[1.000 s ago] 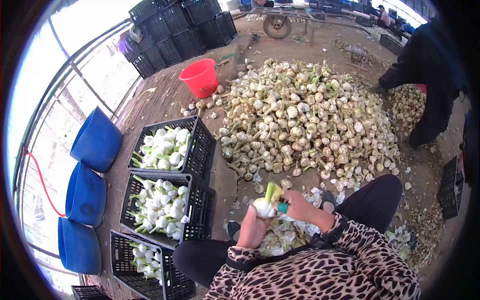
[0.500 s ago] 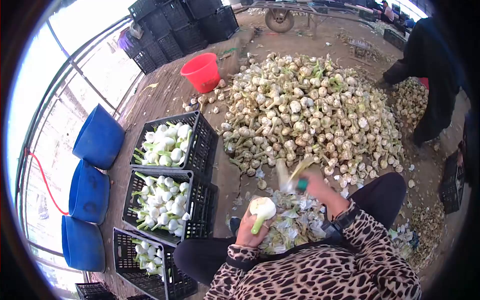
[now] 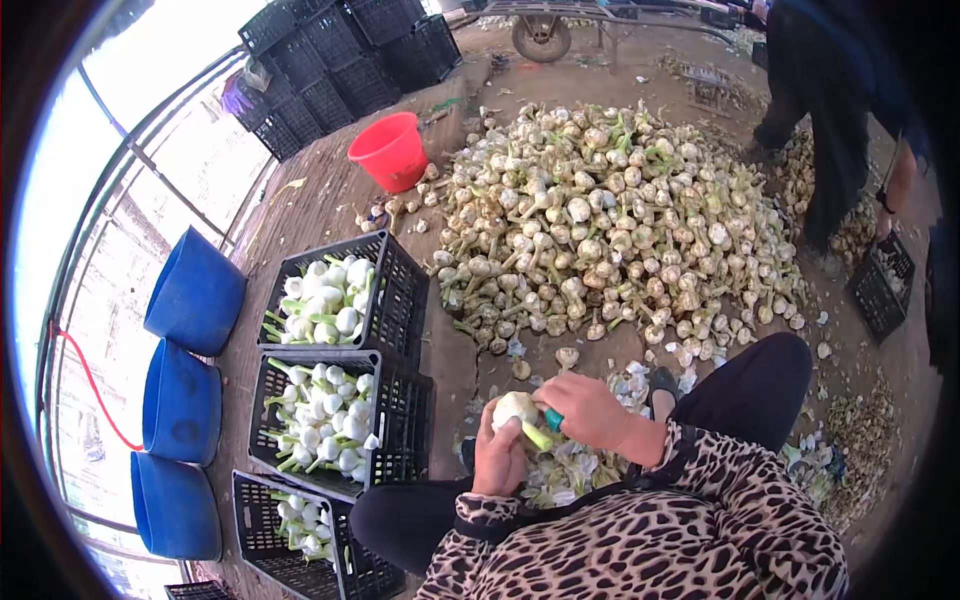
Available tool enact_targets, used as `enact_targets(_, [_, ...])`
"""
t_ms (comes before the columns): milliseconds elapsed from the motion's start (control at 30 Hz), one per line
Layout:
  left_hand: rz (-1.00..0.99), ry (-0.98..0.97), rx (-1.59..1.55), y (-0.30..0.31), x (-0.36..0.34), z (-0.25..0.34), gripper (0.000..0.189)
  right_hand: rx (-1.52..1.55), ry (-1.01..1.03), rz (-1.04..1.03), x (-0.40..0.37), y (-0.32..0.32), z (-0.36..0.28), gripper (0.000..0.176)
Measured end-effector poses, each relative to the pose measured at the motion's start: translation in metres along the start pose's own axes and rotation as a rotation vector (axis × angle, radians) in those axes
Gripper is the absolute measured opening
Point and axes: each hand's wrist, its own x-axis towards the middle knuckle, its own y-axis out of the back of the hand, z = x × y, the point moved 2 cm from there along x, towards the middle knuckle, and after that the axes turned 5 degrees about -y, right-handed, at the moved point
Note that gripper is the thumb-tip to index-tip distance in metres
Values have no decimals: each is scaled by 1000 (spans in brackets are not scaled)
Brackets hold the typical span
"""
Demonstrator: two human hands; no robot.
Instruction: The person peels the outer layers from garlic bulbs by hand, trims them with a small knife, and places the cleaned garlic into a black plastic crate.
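Note:
My left hand [image 3: 498, 462] holds a white garlic bulb [image 3: 515, 408] whose short green stem points down to the right. Against the bulb's right side is my right hand [image 3: 592, 412], closed around a small tool with a green handle [image 3: 553, 419]; its blade is hidden. Beneath both hands lies a heap of peeled skins [image 3: 565, 474]. A large pile of unpeeled garlic [image 3: 620, 220] spreads in front. Black crates of cleaned white garlic [image 3: 322, 415] stand to the left.
Three blue tubs [image 3: 182, 402] line the far left. A red bucket [image 3: 390, 152] stands beyond the crates, near stacked black crates [image 3: 345, 65]. At the right, another person in dark clothes [image 3: 825, 120] reaches to a black crate [image 3: 882, 285]. A cart wheel [image 3: 541, 38] is at the back.
My right hand has moved left and down from beside the pile to the bulb. The bulb has turned in my left hand. The other person's arm now reaches down to the crate at the right.

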Motion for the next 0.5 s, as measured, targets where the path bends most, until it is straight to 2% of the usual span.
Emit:
enact_targets(133, [33, 58, -65, 4, -1, 2, 41, -83, 60, -12, 0, 1, -4, 24])
enact_targets(333, [-121, 293, 55, 9, -6, 0, 46, -179, -90, -1, 11, 0, 18, 19])
enact_targets(367, [-210, 308, 79, 8, -7, 2, 53, -194, -91, 3, 9, -3, 26, 18])
enact_targets(467, [-268, 229, 97, 0, -13, 4, 61, -311, -166, -161, -7, -25, 48, 14])
enact_targets(500, [-261, 228, 31, 3, -10, 1, 68, -353, -178, -286, -17, -36, 52, 13])
